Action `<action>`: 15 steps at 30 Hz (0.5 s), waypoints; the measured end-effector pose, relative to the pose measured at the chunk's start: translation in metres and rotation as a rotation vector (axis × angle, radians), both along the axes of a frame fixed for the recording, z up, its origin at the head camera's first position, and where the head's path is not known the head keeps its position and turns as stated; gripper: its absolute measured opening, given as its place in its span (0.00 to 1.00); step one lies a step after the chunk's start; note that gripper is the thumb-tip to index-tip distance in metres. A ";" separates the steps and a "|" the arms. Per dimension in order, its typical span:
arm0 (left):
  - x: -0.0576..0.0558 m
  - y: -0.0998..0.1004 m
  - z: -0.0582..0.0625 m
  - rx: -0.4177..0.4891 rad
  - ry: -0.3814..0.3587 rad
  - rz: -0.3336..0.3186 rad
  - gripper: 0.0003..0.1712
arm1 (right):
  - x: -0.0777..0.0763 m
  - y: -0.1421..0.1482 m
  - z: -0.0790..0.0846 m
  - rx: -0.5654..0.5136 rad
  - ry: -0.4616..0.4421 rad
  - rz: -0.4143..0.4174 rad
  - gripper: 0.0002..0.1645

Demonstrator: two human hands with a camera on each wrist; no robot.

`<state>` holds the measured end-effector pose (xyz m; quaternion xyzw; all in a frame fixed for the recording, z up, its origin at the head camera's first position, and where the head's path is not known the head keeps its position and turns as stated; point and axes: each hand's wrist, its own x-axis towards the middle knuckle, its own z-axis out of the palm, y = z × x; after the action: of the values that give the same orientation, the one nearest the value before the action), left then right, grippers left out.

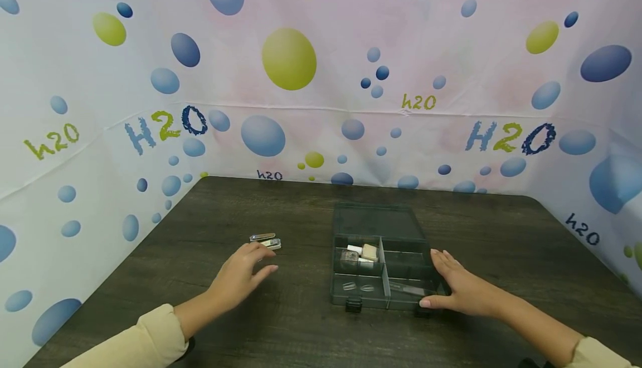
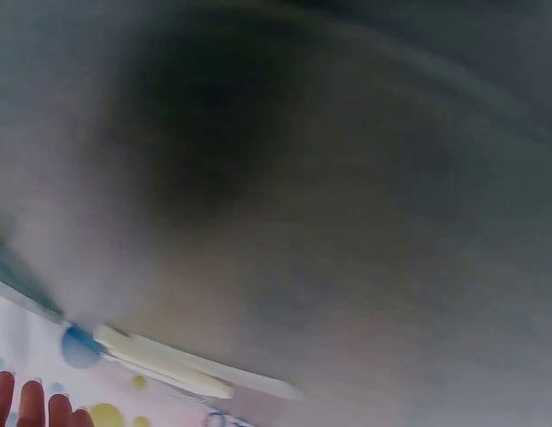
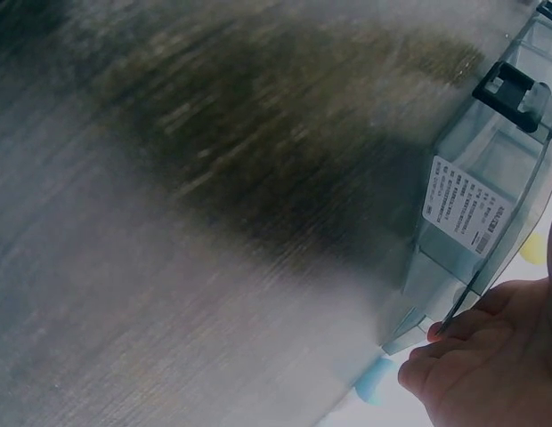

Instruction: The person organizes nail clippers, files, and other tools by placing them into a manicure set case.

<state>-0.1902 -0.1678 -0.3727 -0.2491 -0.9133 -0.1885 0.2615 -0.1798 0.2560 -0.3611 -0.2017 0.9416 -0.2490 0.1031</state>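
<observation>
My L hand point(image 1: 239, 274), fingers loose, grips nothing, by nail clippers point(image 1: 271, 243) on the counter point(image 1: 281, 334); R hand point(image 1: 467, 287), fingers extended, rests against the case point(image 1: 370, 303). Clippers prob. light, stiff, slick; I'd pinch mid-body.

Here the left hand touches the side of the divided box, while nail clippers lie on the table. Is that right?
Not quite: the right hand touches the side of the divided box, as the head view shows. The nail clippers do lie on the table.
</observation>
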 end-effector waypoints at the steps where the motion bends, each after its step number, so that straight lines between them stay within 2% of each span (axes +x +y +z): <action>1: 0.001 -0.004 -0.001 0.002 -0.019 0.012 0.14 | 0.000 0.000 0.000 0.001 -0.002 -0.001 0.64; 10: 0.001 -0.040 -0.004 -0.008 -0.132 0.109 0.17 | 0.000 0.000 0.000 0.003 0.002 -0.001 0.64; 15: 0.000 -0.055 -0.006 -0.012 -0.176 0.137 0.18 | 0.001 0.000 0.000 0.002 -0.005 -0.007 0.64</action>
<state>-0.1906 -0.2229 -0.3784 -0.1701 -0.9487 -0.1858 0.1911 -0.1793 0.2561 -0.3612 -0.1977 0.9423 -0.2491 0.1048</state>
